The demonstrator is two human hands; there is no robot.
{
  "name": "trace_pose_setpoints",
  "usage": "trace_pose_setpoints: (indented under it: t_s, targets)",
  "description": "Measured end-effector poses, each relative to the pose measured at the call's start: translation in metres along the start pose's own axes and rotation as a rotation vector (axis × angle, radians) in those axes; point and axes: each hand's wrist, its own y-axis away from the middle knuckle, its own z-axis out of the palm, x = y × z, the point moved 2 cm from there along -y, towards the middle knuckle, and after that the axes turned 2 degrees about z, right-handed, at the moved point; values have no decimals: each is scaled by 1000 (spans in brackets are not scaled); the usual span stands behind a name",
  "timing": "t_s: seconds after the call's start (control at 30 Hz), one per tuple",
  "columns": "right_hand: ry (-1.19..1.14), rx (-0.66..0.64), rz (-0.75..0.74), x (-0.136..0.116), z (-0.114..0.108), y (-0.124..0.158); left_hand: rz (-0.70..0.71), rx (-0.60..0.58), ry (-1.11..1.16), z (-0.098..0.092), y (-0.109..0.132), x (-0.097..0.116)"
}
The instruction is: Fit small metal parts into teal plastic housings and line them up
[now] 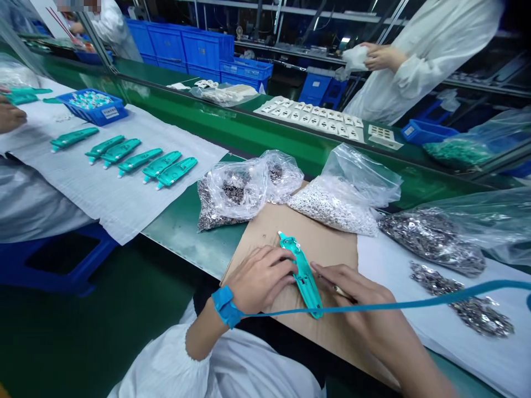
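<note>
My left hand [265, 276] presses its fingers onto the left edge of a long teal plastic casing half [305, 276], holding it on a sheet of brown cardboard [261, 226]. The casing lies with its open inner side up, a small white part near its far end. To the right of the casing, my right hand [357, 293] is closed around a slim, pale-ended tool [342, 293], mostly hidden by the fingers. A blue wrist strap [226, 307] sits on my left wrist, its cord [394, 305] crossing in front of my right hand.
Beyond the cardboard stand clear bags of small metal parts [219, 204] and white parts [332, 204]. On the right are another bag [431, 237] and loose metal pieces [464, 301]. Several teal casings [176, 172] and a blue bin [110, 113] lie left. Co-workers [418, 61] stand across the line.
</note>
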Motion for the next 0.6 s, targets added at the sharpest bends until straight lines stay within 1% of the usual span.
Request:
trace_pose_setpoints:
  t_s: [0.07, 0.13, 0.33, 0.4, 0.53, 0.6]
  targets:
    - [48, 2, 44, -4, -1, -4, 2, -8, -3, 0, -1, 0]
    - [87, 7, 50, -6, -2, -7, 0, -12, -7, -1, -1, 0]
    - [100, -91, -75, -5, -4, -11, -8, -13, -5, -1, -1, 0]
    - [133, -91, -96, -5, -5, -11, -11, -11, -1, -1, -2, 0]
    - [159, -75, -73, -9, -4, -12, -16, -19, 1, -2, -2, 1]
    - [183, -59, -107, -13, -3, -14, -16, -24, 1, -2, -2, 2]
